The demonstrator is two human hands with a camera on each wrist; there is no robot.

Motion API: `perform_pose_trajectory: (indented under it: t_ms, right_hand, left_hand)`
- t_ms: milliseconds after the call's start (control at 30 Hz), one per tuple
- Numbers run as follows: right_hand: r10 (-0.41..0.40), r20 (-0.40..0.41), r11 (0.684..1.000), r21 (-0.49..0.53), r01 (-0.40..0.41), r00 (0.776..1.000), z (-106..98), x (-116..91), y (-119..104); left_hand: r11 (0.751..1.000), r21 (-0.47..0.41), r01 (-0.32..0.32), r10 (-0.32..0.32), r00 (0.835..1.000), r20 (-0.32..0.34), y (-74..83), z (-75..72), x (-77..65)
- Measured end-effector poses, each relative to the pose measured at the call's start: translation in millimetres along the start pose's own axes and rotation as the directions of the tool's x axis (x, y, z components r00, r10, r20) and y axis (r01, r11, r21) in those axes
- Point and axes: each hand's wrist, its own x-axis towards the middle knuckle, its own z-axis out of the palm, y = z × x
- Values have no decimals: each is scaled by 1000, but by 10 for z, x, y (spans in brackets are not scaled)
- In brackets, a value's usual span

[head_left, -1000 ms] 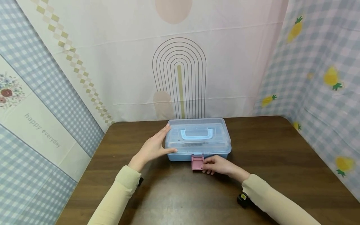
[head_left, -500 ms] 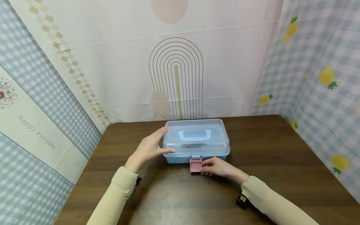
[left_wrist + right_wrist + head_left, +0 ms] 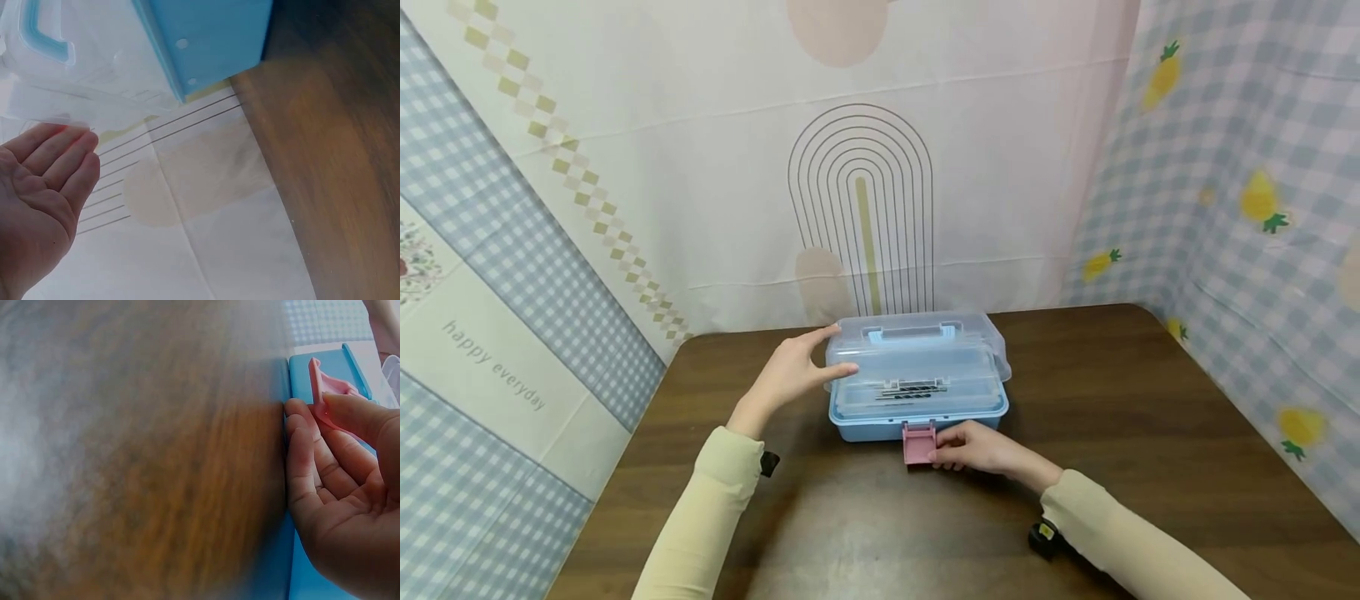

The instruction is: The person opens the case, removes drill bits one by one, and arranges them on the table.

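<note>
Touching: left hand (image 3: 786, 372), straight-fingered, at left end of tilted clear lid (image 3: 917, 352) | blue box (image 3: 868, 432), far middle of table (image 3: 865, 521); probably light, stiff, slick, lid best lifted by edges | pink latch (image 3: 919, 448), near side, pinched by right hand (image 3: 979, 447)

place: cloth-screened work corner | wood-grain table (image 3: 880, 533) | arch-print cloth (image 3: 1007, 167) | pineapple-print cloth (image 3: 1232, 283)

inside the blue box (image 3: 880, 432), the thin dark rods (image 3: 913, 389) are too small to count. beside the box, the table (image 3: 156, 456) blurs in the right wrist view. nearer than the box, both sleeves (image 3: 700, 512) run off the head view's bottom edge.
</note>
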Motion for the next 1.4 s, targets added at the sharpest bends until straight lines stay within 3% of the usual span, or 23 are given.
perform_pose_trajectory:
  t_ms: [200, 600, 967, 1233, 1400]
  right_hand:
    - [7, 4, 1000, -2, -7, 1000, -5, 3, -14]
    - [0, 9, 1000, -3, 0, 1000, 2, 20, 21]
    - [0, 7, 1000, 23, -1, 1000, -10, 11, 22]
    - [-8, 1, 1000, 9, 8, 1000, -3, 17, 38]
    - [-8, -5, 1000, -1, 8, 1000, -7, 18, 54]
  left_hand:
    - [994, -94, 60, -62, 998, -11, -8, -55, 88]
    - [975, -181, 130, -146, 987, -74, 66, -139, 287]
    - [960, -196, 200, -226, 966, -122, 178, -266, 440]
    - [956, -187, 227, -263, 944, -201, 262, -333, 562]
    - [917, -274, 291, -348, 917, -194, 292, -332, 644]
